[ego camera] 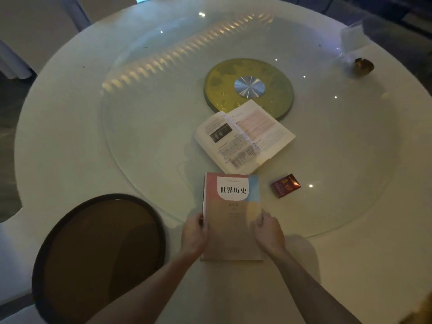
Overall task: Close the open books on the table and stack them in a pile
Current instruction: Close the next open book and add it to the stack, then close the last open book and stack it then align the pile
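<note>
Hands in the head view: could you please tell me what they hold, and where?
Both grip the closed pink-and-blue paperback book: left hand on its left long edge, right hand on its right.

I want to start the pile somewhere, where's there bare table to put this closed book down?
Bare glass lies left of the open book, beyond the dark round tray. More lies right of the red box. The strip between the closed book, open book and box is crowded.

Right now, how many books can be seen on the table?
2. A closed history textbook lies nearest the person, held at its sides by both hands. An open book lies beyond it, partly over the yellow-green disc.
</note>
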A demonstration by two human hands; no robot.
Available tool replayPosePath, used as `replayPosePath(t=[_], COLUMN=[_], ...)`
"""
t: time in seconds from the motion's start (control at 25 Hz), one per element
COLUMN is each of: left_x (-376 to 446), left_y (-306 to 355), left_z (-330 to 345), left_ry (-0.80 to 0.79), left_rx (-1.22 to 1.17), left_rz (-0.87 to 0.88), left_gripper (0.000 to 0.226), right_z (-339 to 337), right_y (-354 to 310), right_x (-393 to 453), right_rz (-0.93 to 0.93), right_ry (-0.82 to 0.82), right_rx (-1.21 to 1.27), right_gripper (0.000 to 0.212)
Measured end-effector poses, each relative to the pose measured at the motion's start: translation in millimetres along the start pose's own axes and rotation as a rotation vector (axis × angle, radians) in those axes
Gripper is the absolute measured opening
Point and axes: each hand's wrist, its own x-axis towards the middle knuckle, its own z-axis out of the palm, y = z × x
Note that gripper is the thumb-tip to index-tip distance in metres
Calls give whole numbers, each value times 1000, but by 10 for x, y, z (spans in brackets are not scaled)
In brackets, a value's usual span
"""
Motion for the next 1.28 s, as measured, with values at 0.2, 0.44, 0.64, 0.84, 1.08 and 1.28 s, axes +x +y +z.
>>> replayPosePath(t=[0.2, 0.44, 0.64, 0.84, 1.08, 1.28], left_x=[115, 162, 206, 273, 1008, 1591], left_y=[-133, -119, -88, 7, 707, 1267], left_z=[-5, 19, -44, -184, -350, -247], left_ry=[-26, 1, -52, -30, 5, -30], left_rx=[224, 159, 66, 47, -209, -351], left_rz=[51, -15, -59, -82, -109, -224], left_gripper=[23, 24, 25, 46, 62, 58], right_z=[64, 88, 124, -1, -799, -1340], right_y=[72, 84, 36, -7, -516, -956], right_x=[-24, -31, -63, -87, 811, 1646], right_rz=[-73, -33, -4, 50, -135, -216], right_ry=[42, 48, 92, 16, 203, 134], right_rx=[-97, 26, -5, 10, 134, 121], right_gripper=[12, 10, 14, 23, 20, 39])
